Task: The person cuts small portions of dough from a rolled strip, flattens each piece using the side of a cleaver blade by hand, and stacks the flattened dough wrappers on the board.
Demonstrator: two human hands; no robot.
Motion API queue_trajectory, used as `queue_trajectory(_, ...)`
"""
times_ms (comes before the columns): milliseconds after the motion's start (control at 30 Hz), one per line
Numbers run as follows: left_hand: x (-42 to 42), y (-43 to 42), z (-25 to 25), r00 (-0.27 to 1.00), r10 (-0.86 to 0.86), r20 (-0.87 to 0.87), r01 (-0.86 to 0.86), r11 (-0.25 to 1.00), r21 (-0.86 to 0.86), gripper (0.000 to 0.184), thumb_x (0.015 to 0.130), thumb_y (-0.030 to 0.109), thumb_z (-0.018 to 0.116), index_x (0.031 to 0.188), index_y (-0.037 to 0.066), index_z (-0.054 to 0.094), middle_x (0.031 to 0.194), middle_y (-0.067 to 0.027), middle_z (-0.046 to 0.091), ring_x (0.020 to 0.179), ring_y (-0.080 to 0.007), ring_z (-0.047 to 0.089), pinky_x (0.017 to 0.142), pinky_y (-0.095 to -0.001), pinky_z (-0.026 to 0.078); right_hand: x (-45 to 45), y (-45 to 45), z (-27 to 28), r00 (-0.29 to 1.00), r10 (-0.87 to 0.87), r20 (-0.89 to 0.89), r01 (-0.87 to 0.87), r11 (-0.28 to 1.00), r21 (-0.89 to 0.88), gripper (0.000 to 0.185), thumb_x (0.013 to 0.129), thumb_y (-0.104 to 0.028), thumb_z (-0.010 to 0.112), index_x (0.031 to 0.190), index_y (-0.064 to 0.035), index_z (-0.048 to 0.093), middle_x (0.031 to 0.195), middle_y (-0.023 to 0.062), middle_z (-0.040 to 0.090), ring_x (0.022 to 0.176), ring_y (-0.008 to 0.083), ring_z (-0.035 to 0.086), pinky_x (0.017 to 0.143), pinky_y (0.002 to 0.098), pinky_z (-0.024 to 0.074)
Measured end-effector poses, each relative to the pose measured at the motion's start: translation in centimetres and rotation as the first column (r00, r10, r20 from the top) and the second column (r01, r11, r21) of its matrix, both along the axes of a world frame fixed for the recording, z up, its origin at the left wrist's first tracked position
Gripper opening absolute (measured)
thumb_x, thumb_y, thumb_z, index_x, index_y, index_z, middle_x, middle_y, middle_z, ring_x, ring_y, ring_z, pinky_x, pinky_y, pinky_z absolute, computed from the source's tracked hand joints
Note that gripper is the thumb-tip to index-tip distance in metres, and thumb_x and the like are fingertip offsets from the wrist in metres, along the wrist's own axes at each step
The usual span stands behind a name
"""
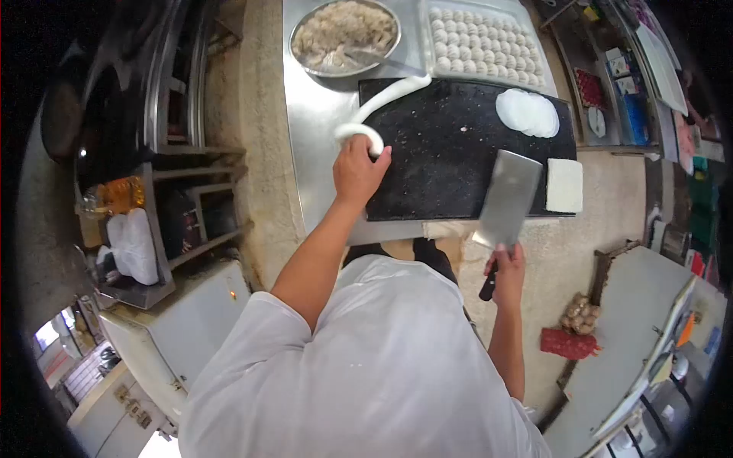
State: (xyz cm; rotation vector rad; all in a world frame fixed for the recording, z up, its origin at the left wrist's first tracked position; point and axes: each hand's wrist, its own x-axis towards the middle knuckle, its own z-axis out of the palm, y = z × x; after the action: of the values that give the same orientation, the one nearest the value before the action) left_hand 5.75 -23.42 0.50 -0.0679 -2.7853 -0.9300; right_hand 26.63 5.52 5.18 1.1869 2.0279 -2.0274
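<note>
Left hand: your left hand point(357, 174) is curled over the near end of a dough rope point(391, 96), thumb out to the side; the fingertips are hidden, so you cannot tell how tightly they press.
Right hand: your right hand point(510, 269) is wrapped around the black handle point(489, 283) of a cleaver, its butt sticking out below your grip.
Dough rope: white, smooth and soft-looking, it bends in a loop at your left hand, then runs up along the upper-left corner of the board to end beside the tray.
Cleaver blade point(510, 195): broad, grey, rectangular metal, over the board's near edge; whether it touches is hard to make out.
Board point(435, 168): black, flat, flecked with pale crumbs, on a shiny metal table point(309, 130).
Wrappers point(527, 113): thin, round, white sheets overlapping at the board's upper right; too overlapped to count.
White square point(564, 185): flat and matte at the board's right edge, material uncertain.
Bowl point(336, 74): round metal, heaped with lumpy, pale-brown filling point(343, 30); a utensil point(370, 57) is partly buried in it.
Tray point(427, 46): rows of pleated white dumplings point(485, 46), its far edge cut off at the top.
</note>
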Motion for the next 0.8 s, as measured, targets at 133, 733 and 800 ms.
queue_trajectory(133,1.6,-2.4,-0.8,0.983,-0.157,-0.095,0.171,0.971,0.167,0.026,0.083,0.02,0.08,0.095,0.006,0.062,0.088,-0.0146,0.066,0.082,-0.0378,0.065,0.072,-0.0473,0.053,-2.9,-6.1,4.3,0.841,0.506,0.193,-0.514,0.633,0.579,0.011,0.1,-0.013,0.058,0.101,-0.0029,0.057,0.072,0.0096,0.059,0.06,0.0256,0.06,0.056,0.0358,0.0476)
queue_trajectory(733,2.8,-5.5,2.8,0.867,-0.478,0.141,0.416,0.85,0.322,0.029,0.09,0.03,0.071,0.095,0.002,0.068,0.085,-0.0154,0.065,0.073,-0.0371,0.064,0.066,-0.0437,0.052,0.9,-3.5,5.1,0.622,0.661,0.42,-0.719,0.269,0.641,0.018,0.095,-0.018,0.061,0.102,-0.0021,0.055,0.094,0.0218,0.067,0.081,0.0409,0.068,0.066,0.0519,0.0516)
queue_trajectory(800,2.7,-2.9,5.1,0.71,-0.537,0.455,0.65,0.749,-0.13,0.038,0.093,0.041,0.067,0.099,0.004,0.07,0.101,-0.0152,0.066,0.097,-0.0327,0.065,0.088,-0.0443,0.052,3.8,-2.0,5.4,0.698,0.625,0.35,-0.677,0.414,0.609,0.017,0.096,-0.017,0.062,0.1,-0.0009,0.056,0.089,0.0215,0.067,0.077,0.0407,0.067,0.064,0.0509,0.0502)
